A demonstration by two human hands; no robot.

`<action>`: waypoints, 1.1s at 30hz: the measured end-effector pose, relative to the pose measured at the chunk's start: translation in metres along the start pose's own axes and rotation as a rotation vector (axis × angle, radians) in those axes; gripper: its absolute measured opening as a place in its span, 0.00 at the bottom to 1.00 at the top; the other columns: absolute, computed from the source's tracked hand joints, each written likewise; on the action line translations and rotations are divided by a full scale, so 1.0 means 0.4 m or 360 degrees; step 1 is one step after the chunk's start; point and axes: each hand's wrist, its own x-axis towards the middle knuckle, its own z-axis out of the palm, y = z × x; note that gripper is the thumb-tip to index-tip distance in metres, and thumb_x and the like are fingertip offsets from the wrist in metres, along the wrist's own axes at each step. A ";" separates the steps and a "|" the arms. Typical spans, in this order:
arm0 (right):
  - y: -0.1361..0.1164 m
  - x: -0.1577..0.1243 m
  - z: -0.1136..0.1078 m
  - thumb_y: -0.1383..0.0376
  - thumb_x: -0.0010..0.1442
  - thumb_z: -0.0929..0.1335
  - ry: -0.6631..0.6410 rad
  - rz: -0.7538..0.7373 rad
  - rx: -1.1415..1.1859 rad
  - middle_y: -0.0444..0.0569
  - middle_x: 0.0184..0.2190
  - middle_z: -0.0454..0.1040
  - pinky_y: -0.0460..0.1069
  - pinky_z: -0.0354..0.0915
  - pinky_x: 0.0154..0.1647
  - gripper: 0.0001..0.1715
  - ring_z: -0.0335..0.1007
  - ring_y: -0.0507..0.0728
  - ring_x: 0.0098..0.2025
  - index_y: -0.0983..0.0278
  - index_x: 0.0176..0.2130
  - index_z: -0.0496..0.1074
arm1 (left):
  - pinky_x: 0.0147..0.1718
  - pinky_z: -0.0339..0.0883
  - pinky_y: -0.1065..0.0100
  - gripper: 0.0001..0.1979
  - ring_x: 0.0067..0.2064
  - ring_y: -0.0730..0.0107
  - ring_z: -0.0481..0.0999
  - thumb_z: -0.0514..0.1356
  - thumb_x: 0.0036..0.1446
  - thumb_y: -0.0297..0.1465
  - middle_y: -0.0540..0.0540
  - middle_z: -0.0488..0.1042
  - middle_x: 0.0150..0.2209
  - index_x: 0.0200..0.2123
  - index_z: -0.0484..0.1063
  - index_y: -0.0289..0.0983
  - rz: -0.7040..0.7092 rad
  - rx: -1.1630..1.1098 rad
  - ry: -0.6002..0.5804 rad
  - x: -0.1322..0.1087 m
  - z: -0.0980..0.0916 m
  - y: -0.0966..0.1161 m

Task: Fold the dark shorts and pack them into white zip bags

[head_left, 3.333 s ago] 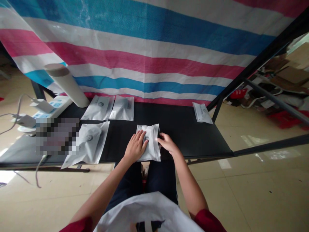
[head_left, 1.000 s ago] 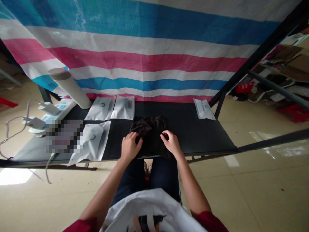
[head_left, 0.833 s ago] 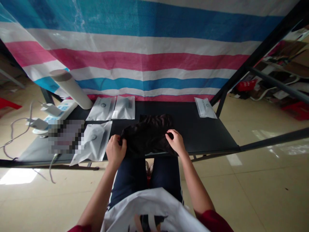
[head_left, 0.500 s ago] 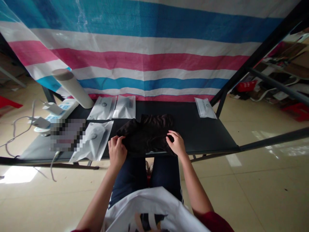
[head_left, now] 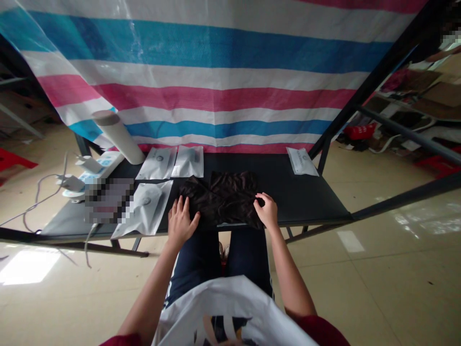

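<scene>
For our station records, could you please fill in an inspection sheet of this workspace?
Surface: black tabletop; damage: nothing seen.
Work item: crumpled dark cloth near the front edge.
Clutter: four white pouches, capped bottle, power strip, pixelated object.
Left hand: spread at the cloth's left end.
Right hand: thumb and finger curled at its right side; grip unclear.
Cables: one grey cable hangs over the front edge; others loop at left.
Surroundings: striped sheet behind, cluttered shelf at right, tiled floor.

The left hand (head_left: 182,225) is palm down, fingers (head_left: 180,206) fanned — the right hand (head_left: 267,210) curls, thumb (head_left: 258,207) and forefinger (head_left: 260,195) bowed toward each other. Both forearms (head_left: 155,286) slant inward.
</scene>
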 end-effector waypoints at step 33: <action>-0.004 -0.001 0.002 0.66 0.58 0.66 -0.0089 -0.0071 -0.0079 0.53 0.46 0.79 0.60 0.65 0.57 0.12 0.69 0.64 0.56 0.62 0.41 0.78 | 0.63 0.56 0.47 0.30 0.69 0.48 0.53 0.55 0.63 0.45 0.39 0.58 0.67 0.64 0.61 0.38 0.0602 -0.0553 -0.0335 0.057 -0.064 0.238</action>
